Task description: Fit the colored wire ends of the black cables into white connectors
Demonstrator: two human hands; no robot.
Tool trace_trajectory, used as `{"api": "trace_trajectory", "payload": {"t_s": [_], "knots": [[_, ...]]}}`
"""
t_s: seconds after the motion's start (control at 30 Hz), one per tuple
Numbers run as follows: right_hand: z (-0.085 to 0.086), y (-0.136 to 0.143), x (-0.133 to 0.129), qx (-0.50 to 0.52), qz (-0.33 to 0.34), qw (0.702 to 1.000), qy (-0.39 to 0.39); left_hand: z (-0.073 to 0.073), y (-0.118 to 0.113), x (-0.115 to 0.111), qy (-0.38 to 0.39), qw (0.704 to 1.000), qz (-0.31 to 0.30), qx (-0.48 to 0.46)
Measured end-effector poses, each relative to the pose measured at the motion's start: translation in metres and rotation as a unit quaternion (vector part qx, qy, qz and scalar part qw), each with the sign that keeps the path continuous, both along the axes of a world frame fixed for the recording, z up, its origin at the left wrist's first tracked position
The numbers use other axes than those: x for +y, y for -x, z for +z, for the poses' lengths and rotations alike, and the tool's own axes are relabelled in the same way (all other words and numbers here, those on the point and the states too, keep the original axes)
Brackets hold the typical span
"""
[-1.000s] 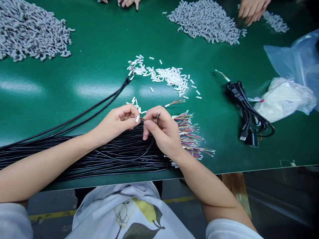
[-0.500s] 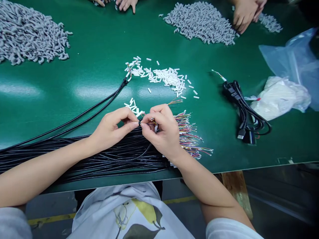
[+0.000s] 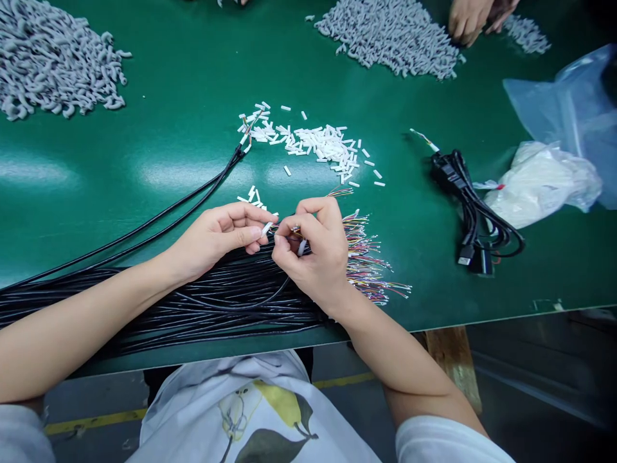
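Note:
Between the thumb and fingers of my left hand (image 3: 219,235) is a small white tube (image 3: 267,228). Close to its right, my right hand (image 3: 312,247) is pinched round thin coloured wires, with a white piece showing between its fingers. Under both hands a thick bundle of black cables (image 3: 159,308) lies along the table's near edge. Its stripped coloured wire ends (image 3: 369,257) fan out to the right of my right hand. Just beyond my left hand lie a few loose white tubes (image 3: 251,197).
A larger pile of white tubes (image 3: 328,145) lies mid-table beside two cable ends. Grey pieces form heaps at far left (image 3: 53,61) and far centre (image 3: 390,35). Another person's hands (image 3: 470,19) touch the latter. At right are a coiled black cable (image 3: 465,199) and a white plastic bag (image 3: 544,183).
My left hand has opened its pinch slightly and now shows the white tube at its fingertips. The other person's hands at the top have mostly left view near the centre. The view has shifted slightly.

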State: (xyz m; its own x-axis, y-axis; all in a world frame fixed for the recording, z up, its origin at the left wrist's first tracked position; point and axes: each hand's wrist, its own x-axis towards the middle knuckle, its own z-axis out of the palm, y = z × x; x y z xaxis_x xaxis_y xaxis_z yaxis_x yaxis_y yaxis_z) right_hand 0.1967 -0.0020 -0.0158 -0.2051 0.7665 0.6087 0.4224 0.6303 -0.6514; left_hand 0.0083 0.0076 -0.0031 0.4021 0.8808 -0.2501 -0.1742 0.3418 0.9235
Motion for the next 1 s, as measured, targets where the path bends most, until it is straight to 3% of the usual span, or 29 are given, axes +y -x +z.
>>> {"api": "trace_trajectory", "payload": {"t_s": [0.63,0.83,1.0], "knots": [[-0.0030,0.0005,-0.0008,-0.022,-0.019,0.999,-0.024,0.0071,-0.0024,-0.0043,-0.062,0.994,0.013,0.089],[-0.0021,-0.0009,-0.0001,-0.003,0.014,1.000,-0.011,0.0042,-0.0008,-0.0025,-0.025,0.998,0.006,0.058],[-0.0033,0.0000,-0.0004,-0.032,-0.010,0.999,-0.042,0.0048,-0.0001,-0.0007,0.006,1.000,-0.016,0.022]]}}
